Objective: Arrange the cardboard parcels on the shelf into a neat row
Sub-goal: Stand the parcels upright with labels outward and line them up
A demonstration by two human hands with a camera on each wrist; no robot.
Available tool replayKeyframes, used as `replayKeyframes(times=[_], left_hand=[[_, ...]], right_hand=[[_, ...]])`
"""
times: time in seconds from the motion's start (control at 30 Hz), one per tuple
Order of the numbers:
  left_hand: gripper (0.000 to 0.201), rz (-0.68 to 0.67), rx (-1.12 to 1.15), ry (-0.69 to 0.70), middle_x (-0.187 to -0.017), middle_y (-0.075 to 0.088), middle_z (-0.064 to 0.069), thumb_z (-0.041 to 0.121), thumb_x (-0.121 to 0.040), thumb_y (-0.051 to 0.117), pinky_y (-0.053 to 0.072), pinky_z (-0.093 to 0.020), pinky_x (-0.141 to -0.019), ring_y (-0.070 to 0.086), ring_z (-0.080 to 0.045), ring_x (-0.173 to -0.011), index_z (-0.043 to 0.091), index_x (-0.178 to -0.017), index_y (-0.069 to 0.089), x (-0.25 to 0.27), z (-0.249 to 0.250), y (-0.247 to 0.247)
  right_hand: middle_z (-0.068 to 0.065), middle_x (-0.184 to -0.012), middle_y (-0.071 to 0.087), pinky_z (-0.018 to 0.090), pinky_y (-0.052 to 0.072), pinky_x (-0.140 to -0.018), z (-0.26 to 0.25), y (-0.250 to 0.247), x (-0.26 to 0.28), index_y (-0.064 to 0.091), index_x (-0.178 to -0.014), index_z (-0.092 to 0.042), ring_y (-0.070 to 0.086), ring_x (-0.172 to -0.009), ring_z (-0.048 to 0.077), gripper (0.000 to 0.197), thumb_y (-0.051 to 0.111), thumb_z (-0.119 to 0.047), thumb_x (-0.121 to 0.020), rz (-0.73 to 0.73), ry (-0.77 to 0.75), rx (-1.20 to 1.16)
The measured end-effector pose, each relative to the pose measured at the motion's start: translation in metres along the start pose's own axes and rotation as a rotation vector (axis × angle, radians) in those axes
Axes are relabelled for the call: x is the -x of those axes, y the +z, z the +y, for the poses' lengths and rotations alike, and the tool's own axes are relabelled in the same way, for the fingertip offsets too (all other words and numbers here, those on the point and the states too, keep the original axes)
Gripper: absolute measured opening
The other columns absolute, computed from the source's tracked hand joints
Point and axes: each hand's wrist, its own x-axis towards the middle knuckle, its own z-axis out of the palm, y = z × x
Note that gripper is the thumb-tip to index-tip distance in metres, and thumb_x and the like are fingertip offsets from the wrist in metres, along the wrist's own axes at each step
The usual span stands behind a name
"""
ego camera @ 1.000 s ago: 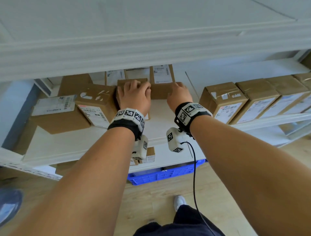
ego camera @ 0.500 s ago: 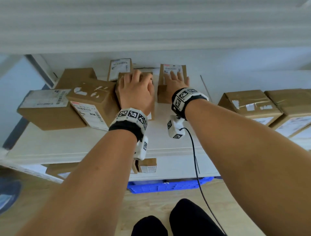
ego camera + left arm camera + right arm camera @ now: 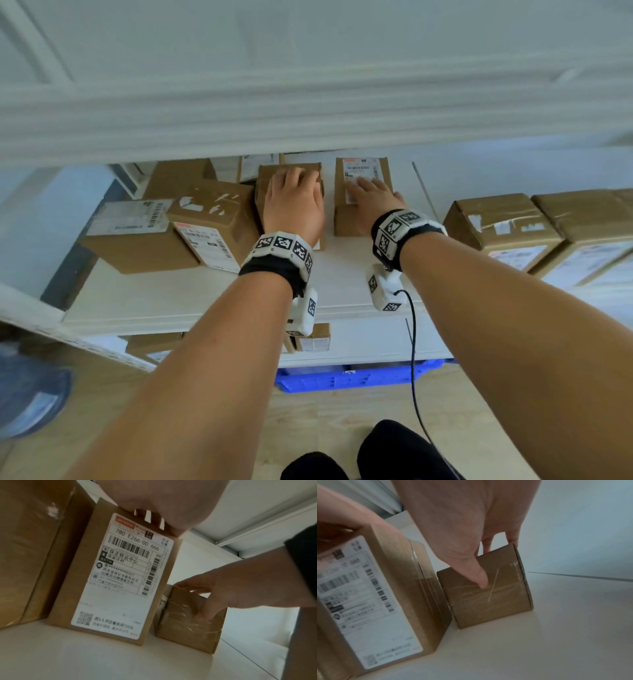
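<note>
Two cardboard parcels stand side by side at the back of the white shelf (image 3: 342, 291). My left hand (image 3: 294, 198) grips the taller labelled parcel (image 3: 120, 581) from above, fingers over its top and thumb down its right side. My right hand (image 3: 370, 198) holds the smaller taped parcel (image 3: 491, 601). Its fingers reach over the labelled top (image 3: 363, 169) and its thumb (image 3: 479, 577) presses the near face. A narrow gap separates the two parcels.
Left of my hands, several parcels (image 3: 212, 219) lie at odd angles, one large one (image 3: 137, 240) at the shelf's left end. A straight row of parcels (image 3: 503, 222) lines the right side. The upper shelf beam (image 3: 308, 113) hangs low overhead. A blue crate (image 3: 359, 377) stands on the floor below.
My right hand has moved from the small parcel's near side onto its top, thumb down the front. My left hand stays on the taller parcel. The head view has shifted.
</note>
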Motion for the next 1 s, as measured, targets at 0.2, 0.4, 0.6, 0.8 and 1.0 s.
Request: replayKeyframes(times=[0.2, 0.4, 0.6, 0.8, 1.0], left_hand=[[0.042, -0.112, 0.069, -0.002, -0.152, 0.037, -0.006, 0.021, -0.102, 0.034, 0.011, -0.038, -0.121, 0.022, -0.024, -0.146, 0.013, -0.141, 0.046, 0.021, -0.001, -0.015], [0.033, -0.013, 0.128, 0.014, -0.120, 0.061, -0.009, 0.010, -0.089, 0.049, 0.039, -0.041, -0.103, 0.049, -0.030, -0.121, 0.011, -0.120, 0.062, 0.049, 0.010, -0.037], [0.031, -0.237, 0.236, 0.017, -0.109, 0.066, -0.008, 0.010, -0.095, 0.042, 0.050, -0.036, -0.082, 0.059, -0.026, -0.104, 0.012, -0.122, 0.057, 0.070, 0.027, -0.043], [0.039, -0.617, 0.262, -0.146, -0.127, 0.060, -0.014, 0.025, -0.103, 0.035, 0.045, -0.036, -0.094, 0.058, -0.029, -0.114, 0.009, -0.134, 0.052, 0.076, 0.041, -0.028], [0.040, -0.634, 0.348, -0.373, -0.134, 0.056, -0.011, 0.022, -0.099, 0.044, 0.043, -0.034, -0.093, 0.055, -0.030, -0.118, 0.009, -0.137, 0.048, 0.070, 0.060, -0.025]], right_hand=[[-0.007, -0.157, 0.023, 0.051, 0.021, -0.113, -0.004, -0.005, 0.047, 0.027, -0.147, -0.036, 0.014, -0.146, 0.022, 0.068, 0.042, -0.003, -0.089, -0.025, 0.037, -0.034], [-0.008, -0.149, 0.038, 0.046, 0.022, -0.112, -0.010, -0.004, 0.099, 0.044, -0.139, -0.039, 0.027, -0.140, 0.022, 0.060, 0.047, -0.014, -0.084, 0.054, 0.041, -0.007], [0.000, -0.144, 0.044, 0.044, 0.034, -0.111, -0.009, -0.004, 0.116, 0.053, -0.134, -0.030, 0.033, -0.135, 0.025, 0.055, 0.045, -0.005, -0.085, 0.149, 0.170, -0.203], [0.015, -0.127, 0.054, 0.039, 0.053, -0.083, 0.006, 0.001, 0.110, 0.037, -0.135, -0.010, 0.057, -0.108, 0.031, 0.045, 0.047, -0.017, -0.092, -0.002, 0.508, -0.470], [0.010, -0.117, 0.063, 0.031, 0.053, -0.071, 0.013, 0.000, 0.118, 0.046, -0.127, -0.009, 0.062, -0.094, 0.026, 0.039, 0.054, -0.018, -0.090, -0.003, 0.457, -0.519]])
